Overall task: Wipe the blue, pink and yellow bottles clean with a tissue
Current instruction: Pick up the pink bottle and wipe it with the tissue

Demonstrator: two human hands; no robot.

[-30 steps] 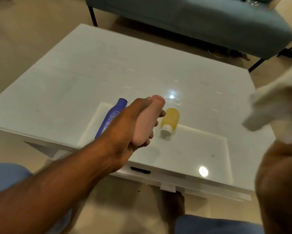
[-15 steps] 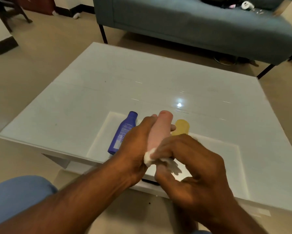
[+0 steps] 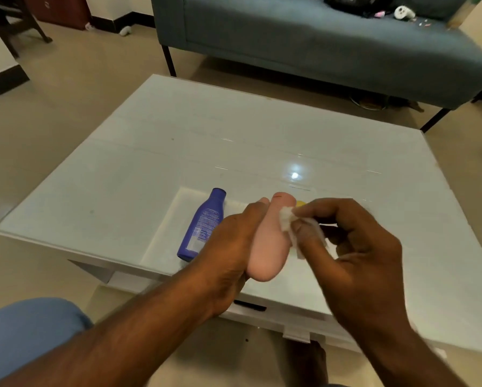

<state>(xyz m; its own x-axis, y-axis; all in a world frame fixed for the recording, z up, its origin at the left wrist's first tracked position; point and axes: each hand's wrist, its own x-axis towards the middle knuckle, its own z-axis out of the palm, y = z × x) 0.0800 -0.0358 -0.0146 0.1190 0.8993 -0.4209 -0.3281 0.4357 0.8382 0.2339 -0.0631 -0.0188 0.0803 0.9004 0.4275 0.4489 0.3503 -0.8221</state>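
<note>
Since half a second ago, the tissue (image 3: 288, 222) has been carried from the lower part of the pink bottle (image 3: 270, 241) up to its far end, near the cap. The pink bottle is held above the near edge of the white table (image 3: 139, 174), its rounded base toward the camera and its cap pointing away. It is gripped along its left side by the left hand (image 3: 228, 247), whose fingers are wrapped around it from behind. The tissue is pinched between thumb and fingers of the right hand (image 3: 354, 247) and is pressed against the right side of the pink bottle.

Just left of the pink bottle, the blue bottle (image 3: 202, 226) is lying on the table with its cap pointing away from the camera and its printed label facing up. Behind the pink bottle and the right hand, only a small patch of the yellow bottle (image 3: 300, 203) can be seen; how it lies cannot be told. Beyond the far edge of the table, a grey-blue sofa (image 3: 304, 40) is seen, with small items scattered on its seat.
</note>
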